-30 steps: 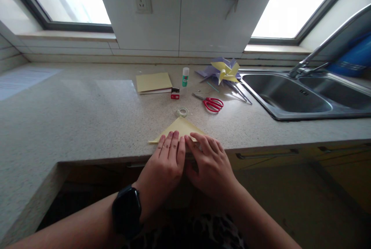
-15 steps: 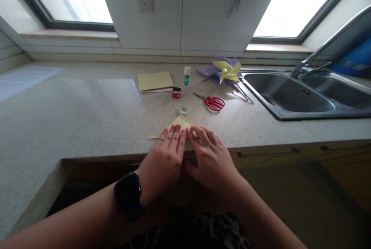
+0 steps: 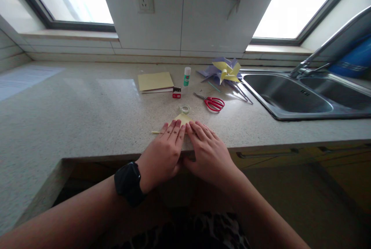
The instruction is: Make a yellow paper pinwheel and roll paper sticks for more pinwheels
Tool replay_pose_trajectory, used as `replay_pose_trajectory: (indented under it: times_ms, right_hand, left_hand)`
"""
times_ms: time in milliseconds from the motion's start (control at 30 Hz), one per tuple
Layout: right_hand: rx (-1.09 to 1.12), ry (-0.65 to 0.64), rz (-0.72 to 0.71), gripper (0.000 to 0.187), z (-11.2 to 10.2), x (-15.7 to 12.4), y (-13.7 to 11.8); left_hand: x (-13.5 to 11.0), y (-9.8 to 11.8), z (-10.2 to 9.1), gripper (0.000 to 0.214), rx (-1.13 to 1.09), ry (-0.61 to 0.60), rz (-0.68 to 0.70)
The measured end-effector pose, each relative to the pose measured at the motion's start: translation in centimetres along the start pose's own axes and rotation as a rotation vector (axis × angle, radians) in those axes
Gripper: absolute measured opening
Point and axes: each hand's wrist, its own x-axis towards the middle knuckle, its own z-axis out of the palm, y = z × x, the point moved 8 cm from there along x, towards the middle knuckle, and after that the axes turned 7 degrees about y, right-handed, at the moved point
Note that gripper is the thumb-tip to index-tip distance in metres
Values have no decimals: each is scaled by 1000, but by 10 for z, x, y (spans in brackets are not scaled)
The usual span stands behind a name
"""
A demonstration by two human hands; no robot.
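Both hands lie side by side over a sheet of yellow paper [image 3: 183, 118] near the counter's front edge. My left hand [image 3: 166, 146], with a dark watch on the wrist, has its fingers stretched out over the paper's left part. My right hand [image 3: 207, 144] presses its extended fingers over the right part. Only a pointed corner shows beyond the fingertips, and a thin rolled end sticks out to the left. Just behind that corner lies a roll of clear tape [image 3: 184, 109]. Red-handled scissors [image 3: 213, 103] rest to the right of it.
Farther back are a yellow paper pad [image 3: 155, 82], a small red box [image 3: 176, 92] and a glue stick [image 3: 187, 76]. Yellow and purple paper pinwheels [image 3: 227, 72] lie beside the steel sink [image 3: 278, 116]. A printed sheet [image 3: 26, 79] is at far left.
Both hands have moved slightly forward, away from the counter's edge, with the paper's rolled edge under their fingers. Less of the yellow paper shows now.
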Motion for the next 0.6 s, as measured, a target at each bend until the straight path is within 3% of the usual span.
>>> replay_pose_trajectory:
  times_ms: [367,600]
  right_hand:
    - [35,227,-51,52,-11,-20,-9]
    - [177,302,-105,17,-16,-26,-8]
  left_hand:
    - [-10,10,-9,61,127,103,38]
    - [-22,23,-19,44,220,235,147]
